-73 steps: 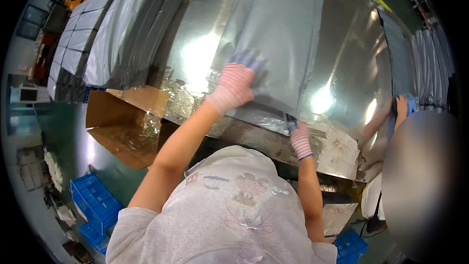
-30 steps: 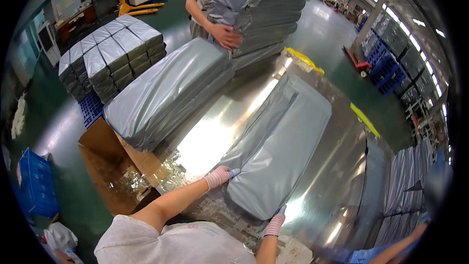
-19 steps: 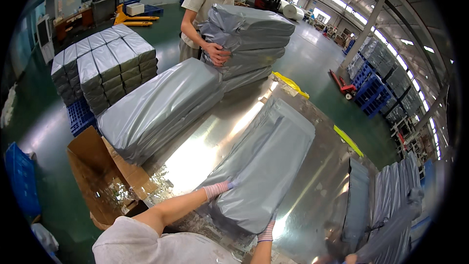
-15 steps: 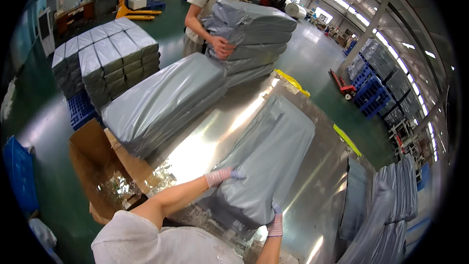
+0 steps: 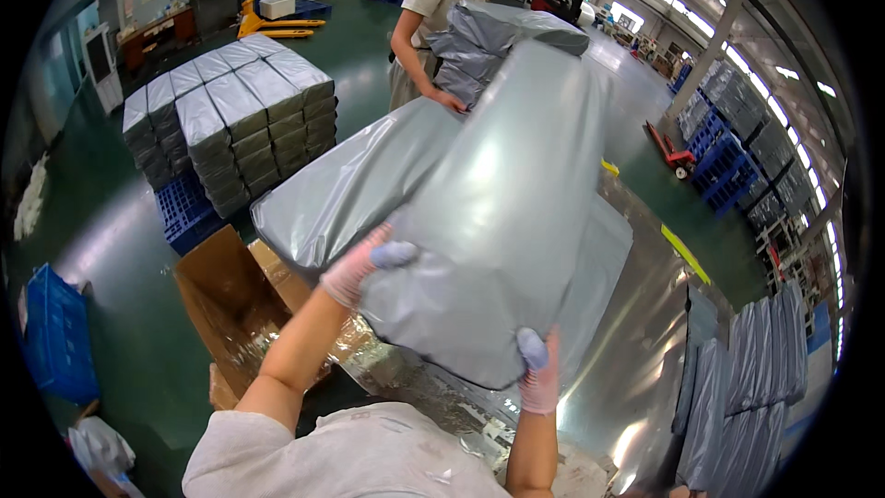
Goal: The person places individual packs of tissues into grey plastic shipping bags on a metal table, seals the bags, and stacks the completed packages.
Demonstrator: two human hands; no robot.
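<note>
My left hand [image 5: 362, 267] and my right hand [image 5: 537, 371], both in striped gloves with bluish fingertips, grip the near corners of a floppy grey plastic bundle [image 5: 489, 212]. Thumbs lie on top; the other fingers are mostly hidden beneath it. The bundle is raised and tilted, its far end high and blurred. Partly under it, more grey plastic [image 5: 604, 249] lies on the shiny metal table [image 5: 636, 314]. To the left rests a long grey wrapped stack [image 5: 359, 175], partly covered by the bundle. A co-worker's hand [image 5: 449, 100] is at the taller grey stack [image 5: 479, 37] beyond.
An open cardboard box [image 5: 221, 290] with clear scraps stands at the table's left. Strapped grey bales [image 5: 249, 101] sit on a blue pallet [image 5: 184, 207]. Folded grey plastic [image 5: 751, 378] hangs or lies at the right. A yellow strip [image 5: 684, 254] marks the far edge.
My hands have lifted the grey bundle off the table, its far end swinging up and toward the left. Grey plastic remains below. The co-worker's hand has moved lower on the far stack.
</note>
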